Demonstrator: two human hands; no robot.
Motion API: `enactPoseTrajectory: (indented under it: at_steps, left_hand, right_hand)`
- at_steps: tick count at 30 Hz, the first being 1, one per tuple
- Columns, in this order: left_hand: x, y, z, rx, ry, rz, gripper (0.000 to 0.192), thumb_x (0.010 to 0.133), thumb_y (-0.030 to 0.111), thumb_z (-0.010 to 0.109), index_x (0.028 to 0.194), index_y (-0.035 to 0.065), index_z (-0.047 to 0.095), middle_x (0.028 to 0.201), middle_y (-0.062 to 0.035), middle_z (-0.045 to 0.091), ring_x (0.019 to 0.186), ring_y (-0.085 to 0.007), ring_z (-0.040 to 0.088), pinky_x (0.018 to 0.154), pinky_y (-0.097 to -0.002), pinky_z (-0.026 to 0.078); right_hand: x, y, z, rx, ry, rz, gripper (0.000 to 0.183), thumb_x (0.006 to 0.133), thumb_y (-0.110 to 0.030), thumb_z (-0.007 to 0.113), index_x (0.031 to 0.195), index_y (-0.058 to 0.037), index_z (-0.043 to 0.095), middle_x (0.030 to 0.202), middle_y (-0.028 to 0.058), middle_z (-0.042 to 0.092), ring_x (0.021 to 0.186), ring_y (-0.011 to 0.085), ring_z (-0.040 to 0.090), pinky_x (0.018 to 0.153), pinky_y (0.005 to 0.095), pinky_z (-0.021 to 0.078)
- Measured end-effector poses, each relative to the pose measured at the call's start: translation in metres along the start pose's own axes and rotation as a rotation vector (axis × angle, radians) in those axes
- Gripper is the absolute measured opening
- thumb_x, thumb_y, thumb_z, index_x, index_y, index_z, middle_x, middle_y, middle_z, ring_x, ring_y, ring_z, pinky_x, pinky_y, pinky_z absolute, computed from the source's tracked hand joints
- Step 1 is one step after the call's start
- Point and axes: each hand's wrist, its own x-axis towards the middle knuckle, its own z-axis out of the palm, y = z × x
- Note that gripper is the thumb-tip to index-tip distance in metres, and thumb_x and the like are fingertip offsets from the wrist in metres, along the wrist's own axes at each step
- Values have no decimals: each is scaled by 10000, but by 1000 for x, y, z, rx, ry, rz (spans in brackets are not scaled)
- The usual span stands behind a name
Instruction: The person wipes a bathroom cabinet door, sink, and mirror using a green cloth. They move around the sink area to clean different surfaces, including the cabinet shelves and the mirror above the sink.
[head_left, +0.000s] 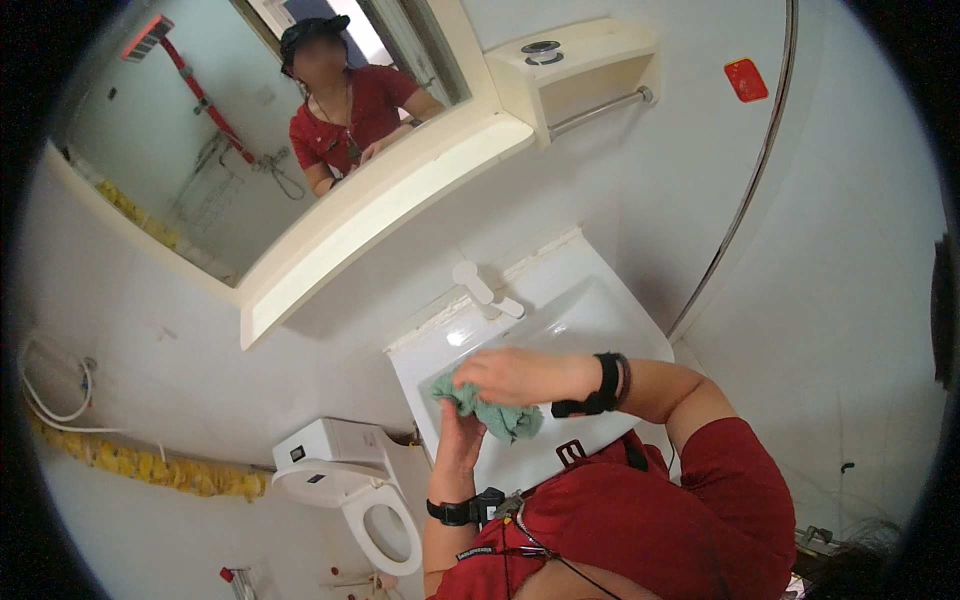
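A crumpled green cloth is bunched between my two hands over the white basin. My right hand lies across the top of it, fingers curled onto the fabric. From below, my left hand grips its left end; part of that hand is hidden behind the cloth. Each wrist wears a black strap with a small device. A white single-lever faucet stands on the basin's back ledge, beyond my hands.
Above the basin, a mirror has a cream shelf along its lower edge. A cream holder with a metal bar adjoins it. Left of the basin stands a toilet with its lid raised. Yellow-wrapped piping runs along the wall.
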Motion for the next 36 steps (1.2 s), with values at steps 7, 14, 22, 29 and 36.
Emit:
enactPoseTrajectory:
  at_steps: [7, 14, 22, 29, 36]
  left_hand:
    - [11, 5, -4, -169, 131, 59, 406, 956, 283, 462, 1293, 56, 439, 1266, -92, 518, 1156, -258, 512, 982, -444, 413]
    - [9, 40, 5, -314, -104, 244, 414, 956, 275, 403, 1305, 57, 452, 1343, -129, 469, 1239, -315, 445, 1057, -489, 326]
    - [8, 64, 11, -449, -284, 224, 440, 896, 341, 424, 1254, 95, 500, 1291, -140, 507, 1191, -362, 473, 962, -622, 367]
    - [14, 79, -22, -289, -8, 188, 438, 900, 391, 434, 1211, 94, 517, 1283, -165, 508, 1139, -331, 521, 914, -519, 460]
    - [37, 101, -52, -22, 248, 348, 330, 855, 188, 576, 1151, 54, 520, 1033, -106, 598, 939, -226, 604, 778, -329, 512]
  right_hand:
    - [-5, 28, 0, 80, 266, 59, 314, 859, -155, 568, 1153, -45, 566, 1155, 166, 580, 1072, 349, 537, 923, 407, 437]
    - [9, 34, -14, 498, 470, 376, 343, 934, -282, 536, 1163, -29, 576, 853, 103, 657, 773, 162, 604, 736, 294, 486]
    - [4, 25, 2, 1038, 217, 325, 530, 912, -307, 589, 1325, -15, 431, 1228, 105, 551, 1085, 166, 537, 935, 304, 440]
    - [12, 57, -73, 688, 877, 481, 386, 916, -201, 573, 1245, -11, 505, 1099, 79, 614, 947, 128, 586, 808, 274, 486]
    - [43, 94, -138, -474, 1053, 345, 360, 856, -88, 537, 1212, -35, 541, 995, 208, 590, 894, 400, 572, 738, 412, 488]
